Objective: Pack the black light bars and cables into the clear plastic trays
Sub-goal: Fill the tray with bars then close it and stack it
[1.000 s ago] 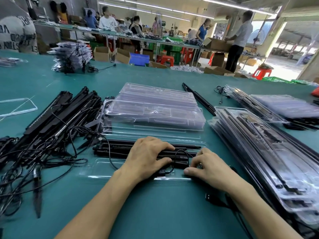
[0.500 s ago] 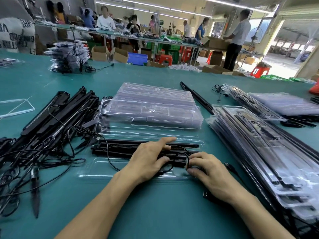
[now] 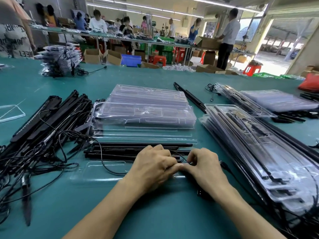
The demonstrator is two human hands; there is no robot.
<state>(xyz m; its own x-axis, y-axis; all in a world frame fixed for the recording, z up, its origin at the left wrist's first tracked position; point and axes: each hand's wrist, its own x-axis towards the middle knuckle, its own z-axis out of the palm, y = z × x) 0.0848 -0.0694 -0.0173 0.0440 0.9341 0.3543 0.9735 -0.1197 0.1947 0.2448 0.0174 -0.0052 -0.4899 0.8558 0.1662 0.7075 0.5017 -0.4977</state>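
Note:
A clear plastic tray (image 3: 103, 171) lies open on the green table right in front of me. Black light bars (image 3: 120, 150) lie lengthwise in it. A thin black cable (image 3: 107, 168) runs from the bars across the tray's front part to my hands. My left hand (image 3: 153, 168) and my right hand (image 3: 205, 168) sit side by side over the right half of the tray. Their fingers are curled and the thumbs meet, pinching the cable between them. The stretch of cable under the hands is hidden.
Empty clear trays (image 3: 143, 114) are stacked just behind. Loose black bars and tangled cables (image 3: 43, 126) are heaped at the left. Filled trays (image 3: 259, 152) are piled at the right, more (image 3: 276, 102) beyond them. A black plug (image 3: 201, 193) lies by my right wrist. People work at far tables.
My left hand's fingers, stretched flat on the bars before, have curled. My right hand has closed in, so both thumbs now meet on the cable.

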